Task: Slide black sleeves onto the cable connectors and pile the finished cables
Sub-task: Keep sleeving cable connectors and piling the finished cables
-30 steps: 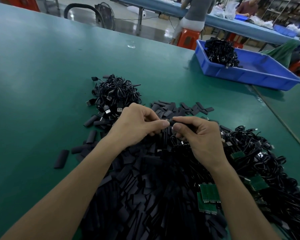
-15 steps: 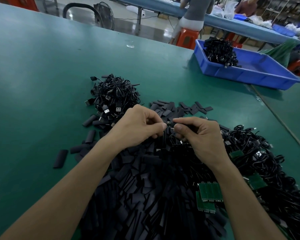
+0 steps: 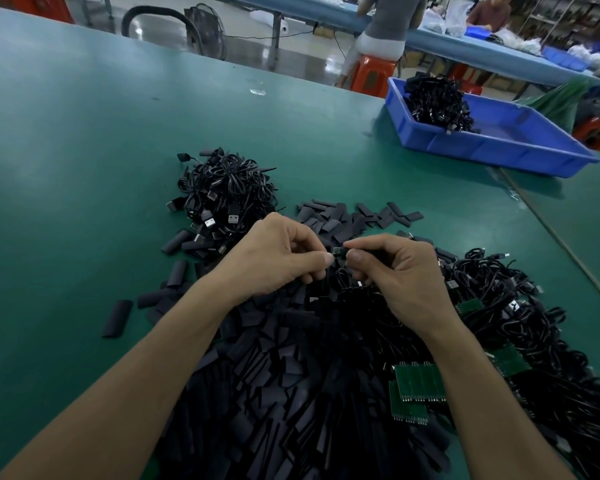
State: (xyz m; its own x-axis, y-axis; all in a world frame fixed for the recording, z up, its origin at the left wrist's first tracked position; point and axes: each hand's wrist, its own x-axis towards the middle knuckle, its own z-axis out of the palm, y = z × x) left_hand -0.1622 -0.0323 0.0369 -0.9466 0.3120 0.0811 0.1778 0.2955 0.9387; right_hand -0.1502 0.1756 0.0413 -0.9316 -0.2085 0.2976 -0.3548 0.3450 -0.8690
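Both forearms reach in from the near edge of the green table [image 3: 84, 140] and meet over the middle of the work, wrists low, knuckles up. The left hand [image 3: 274, 254] is curled into a loose fist, thumb laid forward along the forefinger, its tip pressed toward the right hand. The right hand [image 3: 399, 268] mirrors it, thumb and forefinger pointing left, the other fingers folded under.

No brand, label or writing can be read anywhere; the small white marks on some plugs are too small to make out.

Between the two thumbs sits a small cable connector [image 3: 337, 251], a bit of green showing at its end. The right grip is clamped on it, with something dark, possibly a sleeve, running back under the fingers. The left grip is pinched together right against the connector's free end, though whether it actually holds anything I cannot tell.

Beneath the arms lies a broad heap of loose black sleeves [image 3: 291, 393], with strays scattered left and beyond the hands. Left of the hands and further back sits the pile of coiled cables [image 3: 226, 192], their USB plugs showing. To the right sprawls a tangle of unfinished cables [image 3: 534, 323] with green circuit boards [image 3: 418, 382]. A blue tray [image 3: 520, 150] holding more cables stands well apart at the far right.
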